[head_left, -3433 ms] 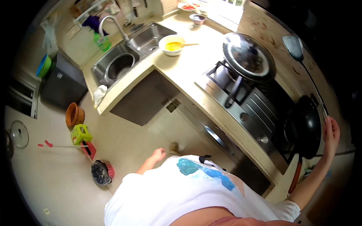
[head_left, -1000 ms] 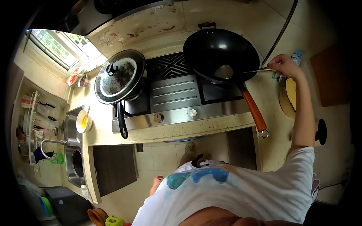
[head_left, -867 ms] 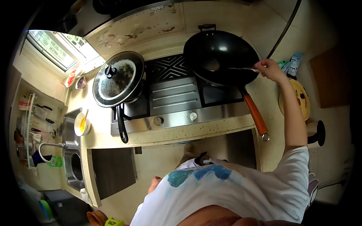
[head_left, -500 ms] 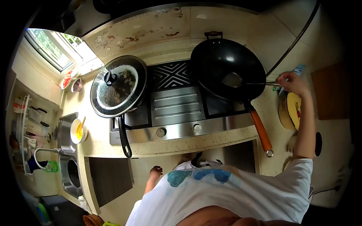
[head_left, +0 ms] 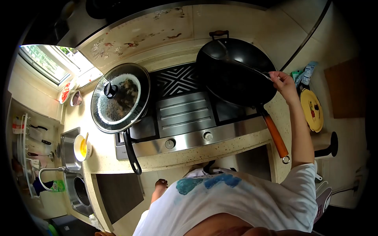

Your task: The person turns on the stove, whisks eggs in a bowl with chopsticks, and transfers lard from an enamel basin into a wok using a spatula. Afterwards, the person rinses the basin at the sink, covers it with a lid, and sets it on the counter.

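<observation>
The right hand [head_left: 282, 84] pinches the spatula [head_left: 252, 69] above the wok [head_left: 240, 80]. The left hand [head_left: 160, 186] looks partly curled; its hold is unclear.

The head view looks from above the person's shirt [head_left: 244, 196], steeply down and forward over the stove [head_left: 185, 114] to the wall [head_left: 145, 33]. The shirt is nearest, filling the bottom; the wok [head_left: 236, 82] lies farther off, right of centre. The wide, round-edged, bending view takes in the sink [head_left: 71, 147] at left and both hands, left [head_left: 160, 187] and right [head_left: 281, 84].
</observation>
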A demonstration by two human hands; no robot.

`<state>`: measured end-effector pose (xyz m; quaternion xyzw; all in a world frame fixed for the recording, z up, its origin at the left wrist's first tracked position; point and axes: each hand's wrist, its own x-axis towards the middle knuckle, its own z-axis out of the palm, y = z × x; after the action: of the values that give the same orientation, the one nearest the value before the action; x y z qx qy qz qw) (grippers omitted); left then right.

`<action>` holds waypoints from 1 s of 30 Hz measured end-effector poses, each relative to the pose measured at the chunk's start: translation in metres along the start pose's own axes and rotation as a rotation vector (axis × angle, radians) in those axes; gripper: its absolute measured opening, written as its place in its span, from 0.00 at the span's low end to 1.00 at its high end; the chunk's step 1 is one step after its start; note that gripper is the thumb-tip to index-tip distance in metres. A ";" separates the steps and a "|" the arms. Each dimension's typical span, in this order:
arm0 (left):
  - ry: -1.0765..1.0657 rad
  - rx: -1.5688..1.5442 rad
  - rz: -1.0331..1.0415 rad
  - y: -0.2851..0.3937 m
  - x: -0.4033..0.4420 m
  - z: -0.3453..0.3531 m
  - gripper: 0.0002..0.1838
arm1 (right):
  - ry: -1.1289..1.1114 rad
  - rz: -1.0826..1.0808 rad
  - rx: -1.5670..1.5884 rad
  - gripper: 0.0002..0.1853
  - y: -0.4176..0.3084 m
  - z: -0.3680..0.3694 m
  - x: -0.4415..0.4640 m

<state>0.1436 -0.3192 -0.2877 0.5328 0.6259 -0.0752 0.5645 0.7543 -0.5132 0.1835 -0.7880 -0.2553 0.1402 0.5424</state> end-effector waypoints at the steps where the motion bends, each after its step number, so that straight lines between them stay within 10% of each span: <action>1: -0.006 -0.008 0.011 0.006 0.000 0.002 0.13 | 0.028 -0.013 0.013 0.15 -0.013 0.001 -0.007; 10: -0.054 -0.030 0.206 0.025 0.001 0.019 0.09 | 0.035 -0.377 0.049 0.13 -0.121 0.028 -0.083; 14: 0.011 0.111 0.433 0.012 0.016 0.024 0.06 | -0.038 -1.015 -0.341 0.16 -0.149 0.073 -0.117; 17: 0.191 0.465 0.712 -0.025 0.064 0.032 0.06 | -0.095 -1.049 -0.541 0.18 -0.159 0.078 -0.132; 30: 0.072 0.302 0.306 0.009 -0.038 0.012 0.08 | 0.478 -0.741 -0.890 0.13 -0.054 -0.032 -0.120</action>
<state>0.1506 -0.3459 -0.2572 0.7025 0.5392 -0.0628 0.4602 0.6572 -0.5898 0.2389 -0.8072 -0.4171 -0.3570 0.2169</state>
